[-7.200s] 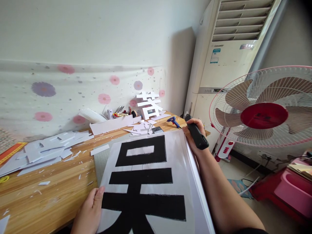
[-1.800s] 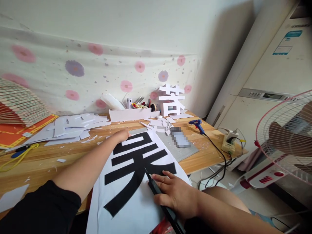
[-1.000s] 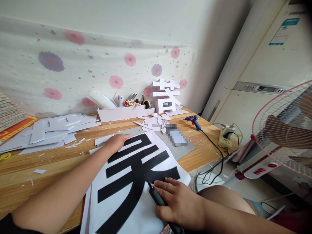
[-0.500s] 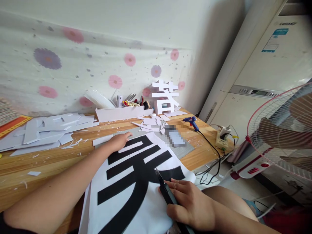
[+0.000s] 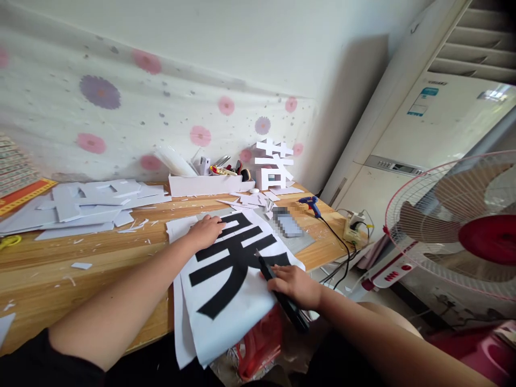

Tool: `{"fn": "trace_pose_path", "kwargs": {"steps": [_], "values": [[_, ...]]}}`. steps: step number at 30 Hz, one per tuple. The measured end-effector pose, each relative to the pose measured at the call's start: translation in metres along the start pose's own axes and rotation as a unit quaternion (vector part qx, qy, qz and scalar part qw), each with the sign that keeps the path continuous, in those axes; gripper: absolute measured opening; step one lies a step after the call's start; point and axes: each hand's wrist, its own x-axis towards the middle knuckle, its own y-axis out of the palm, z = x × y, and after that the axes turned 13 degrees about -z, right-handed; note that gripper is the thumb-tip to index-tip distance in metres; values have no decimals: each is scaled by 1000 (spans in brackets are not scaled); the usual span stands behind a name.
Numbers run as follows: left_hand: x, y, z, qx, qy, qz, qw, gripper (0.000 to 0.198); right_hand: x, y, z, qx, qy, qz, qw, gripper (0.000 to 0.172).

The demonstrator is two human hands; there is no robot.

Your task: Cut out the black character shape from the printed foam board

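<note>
My right hand (image 5: 296,285) grips a knife (image 5: 290,310) over the paper (image 5: 237,320); my left hand (image 5: 205,232) touches it, maybe pinching, I can't tell.

The white paper (image 5: 242,306) bears black strokes (image 5: 238,259), the knife (image 5: 291,313) is black, the wall sheeting (image 5: 181,107) pink-and-purple flowered.

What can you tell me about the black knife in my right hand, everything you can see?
The knife is long and slim, with a black, plastic-looking handle and a short, pale, metallic-looking tip. Your right hand grips it around the middle. It slants forward and leftward, its tip over the black character on the white sheet, its rear end beyond the sheet's edge. Whether the tip touches the paper can't be told.
</note>
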Motion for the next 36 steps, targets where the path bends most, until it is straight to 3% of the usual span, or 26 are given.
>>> {"fn": "trace_pose_path", "kwargs": {"steps": [4,8,15,24,29,33,36], "values": [[-12,-3,6,-12,31,5,999,40,17,-4,-3,47,50,29,997,15],[-21,-3,8,-13,26,-6,1000,46,15,0,0,89,84,-17,992,17],[-30,-8,4,-8,-7,25,1000,51,-2,24,16,82,40,-135,987,12],[-34,-16,9,14,-47,81,996,51,0,20,34,70,37,-137,987,13],[-32,-10,13,15,-59,82,995,55,-4,16,39,132,64,-119,982,36],[-32,-10,12,17,-60,87,994,69,-3,3,33,222,95,-122,963,45],[-32,-13,9,20,-62,101,993,74,3,-4,22,205,149,-121,960,46]]}}
